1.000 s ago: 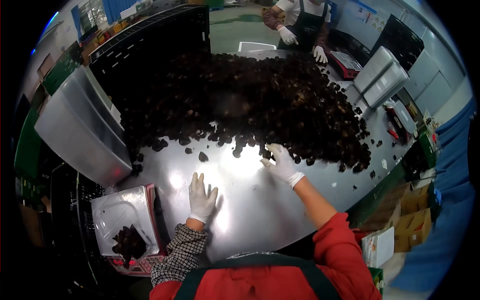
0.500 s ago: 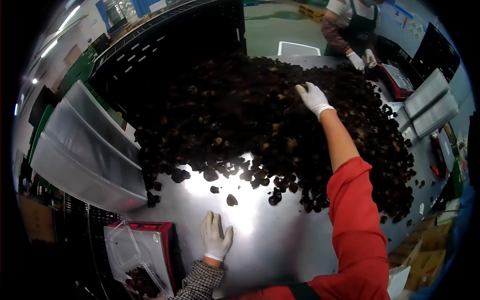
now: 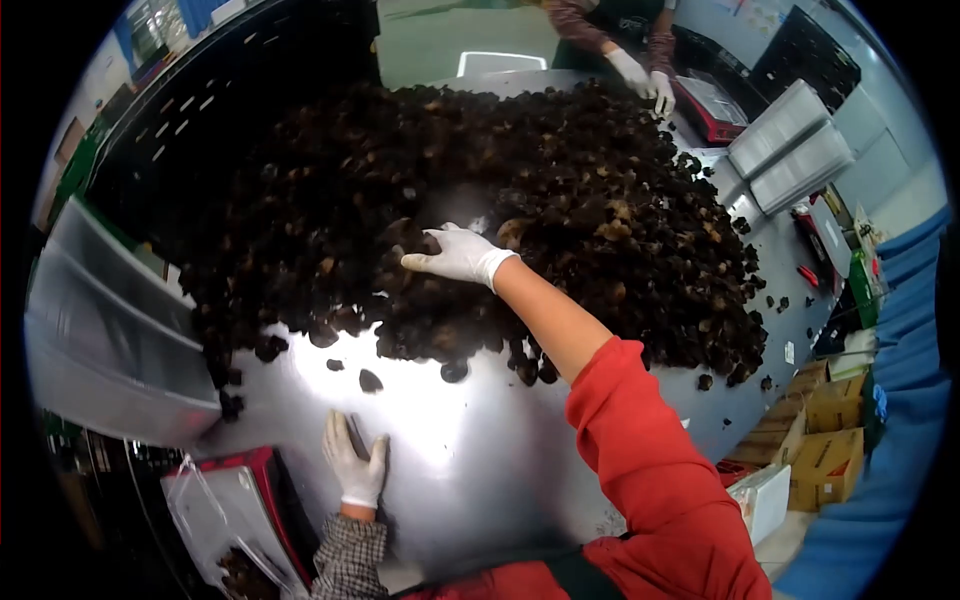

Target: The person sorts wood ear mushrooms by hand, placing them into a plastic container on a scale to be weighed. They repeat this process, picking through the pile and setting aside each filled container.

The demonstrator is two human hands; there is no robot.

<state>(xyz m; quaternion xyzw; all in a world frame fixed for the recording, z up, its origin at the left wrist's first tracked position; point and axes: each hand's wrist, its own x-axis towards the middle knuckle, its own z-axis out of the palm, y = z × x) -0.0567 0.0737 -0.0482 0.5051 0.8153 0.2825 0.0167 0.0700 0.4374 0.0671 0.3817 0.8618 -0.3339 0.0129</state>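
Observation:
A wide heap of dark brown, mushroom-like pieces (image 3: pixel 600 220) covers much of the metal table (image 3: pixel 450 430). My right hand (image 3: pixel 458 254), in a white glove, reaches onto the middle of the heap. Its thumb stands apart from the fingers, with dark pieces around and between them; the fingertips are partly hidden, and no firm grip shows. Near the front edge my left hand (image 3: pixel 356 465), gloved too, rests on the bare metal with fingers apart and nothing in it. A single loose piece (image 3: pixel 371 381) lies between that hand and the heap.
At front left, a red-sided scale (image 3: pixel 265 480) carries a clear plastic box (image 3: pixel 215 520) with dark pieces inside. Stacked clear trays stand at left (image 3: pixel 110 330) and right (image 3: pixel 790 150). A co-worker's gloved hands (image 3: pixel 645 80) are at the far edge. Cartons (image 3: pixel 825 470) sit at right.
My right hand has moved left and nearer across the heap, and pieces along the heap's front have shifted. The whole view has swung right. My left hand stays on the table.

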